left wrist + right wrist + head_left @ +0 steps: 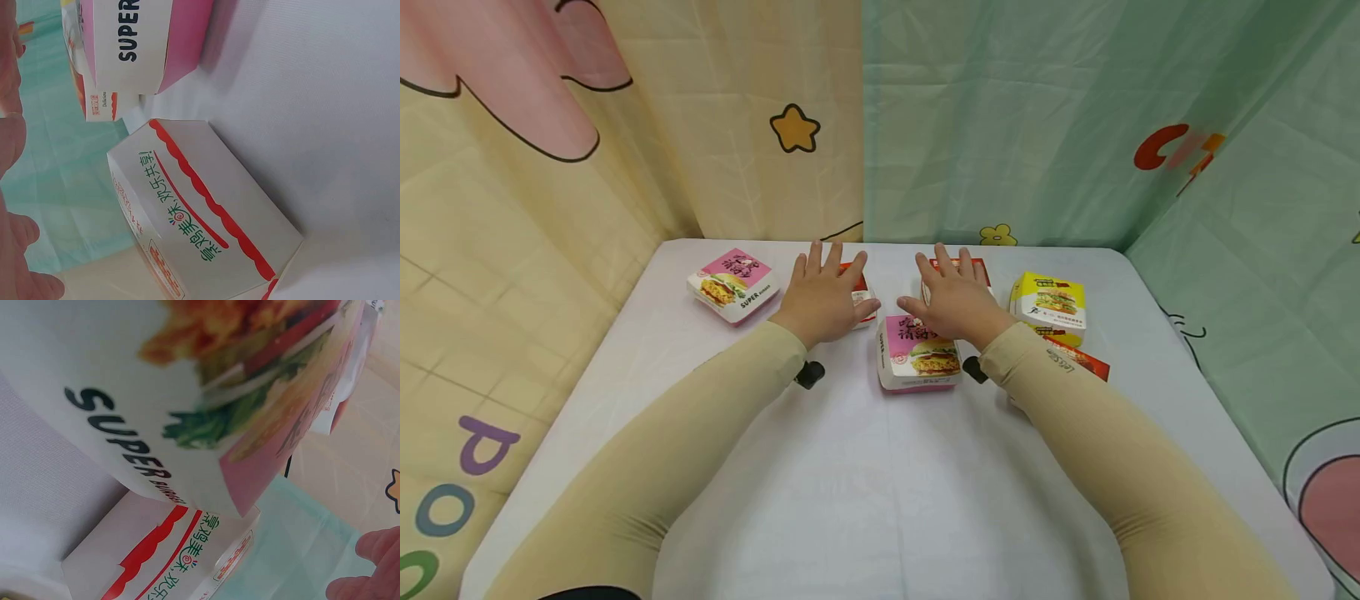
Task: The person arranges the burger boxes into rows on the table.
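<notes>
Both hands are held out over the far half of the table, fingers spread and holding nothing. My left hand (822,302) is nearest a red-and-white food box (862,293), which it partly hides; the left wrist view shows that box's white side (200,200) with a red scalloped band. My right hand (957,305) hovers by a pink-and-white burger box (919,360), large in the right wrist view, its side (125,425) lettered SUPER BURGER. Behind that hand another red-and-white box (982,272) is partly covered. Fingers (375,569) appear at the right wrist view's edge.
Another pink-and-white burger box (733,286) sits at the far left. On the right stand a yellow burger box (1051,307) and a red-topped box (1086,360), partly under my right sleeve. A white cloth (820,500) covers the table; printed curtains (1000,125) hang behind.
</notes>
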The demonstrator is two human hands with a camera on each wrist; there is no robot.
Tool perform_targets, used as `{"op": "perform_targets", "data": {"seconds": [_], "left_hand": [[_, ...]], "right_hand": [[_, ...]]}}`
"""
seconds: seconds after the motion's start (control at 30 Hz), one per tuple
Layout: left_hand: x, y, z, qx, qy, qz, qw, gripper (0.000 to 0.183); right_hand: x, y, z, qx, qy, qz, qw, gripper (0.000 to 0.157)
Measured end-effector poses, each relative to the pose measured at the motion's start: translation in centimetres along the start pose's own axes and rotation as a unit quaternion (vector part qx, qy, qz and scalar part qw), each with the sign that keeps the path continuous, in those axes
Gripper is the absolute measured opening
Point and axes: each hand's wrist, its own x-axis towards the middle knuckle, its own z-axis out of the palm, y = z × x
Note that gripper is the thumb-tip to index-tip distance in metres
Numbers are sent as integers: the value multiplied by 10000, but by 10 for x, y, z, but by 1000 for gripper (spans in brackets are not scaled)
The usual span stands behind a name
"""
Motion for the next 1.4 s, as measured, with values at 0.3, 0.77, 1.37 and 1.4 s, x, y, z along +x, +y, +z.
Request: {"op": "perform_targets", "data": {"seconds": [0.3, 0.77, 1.37, 1.4], "left_hand": [[-4, -4, -2, 21, 1, -18, 10000, 88], [-20, -49, -3, 43, 136, -250, 9996, 88], [-49, -138, -7, -339, 627, -664, 9952, 82], [-51, -144, -7, -360, 643, -696, 9949, 81]], "right_hand": [[-1, -4, 1, 2, 70, -43, 10000, 95], [-9, -45, 2, 6, 303, -793, 9964, 90], [-15, -125, 21, 1579, -32, -1558, 9751, 85], [-15, -130, 24, 1707, -65, -1587, 9724, 85]]}}
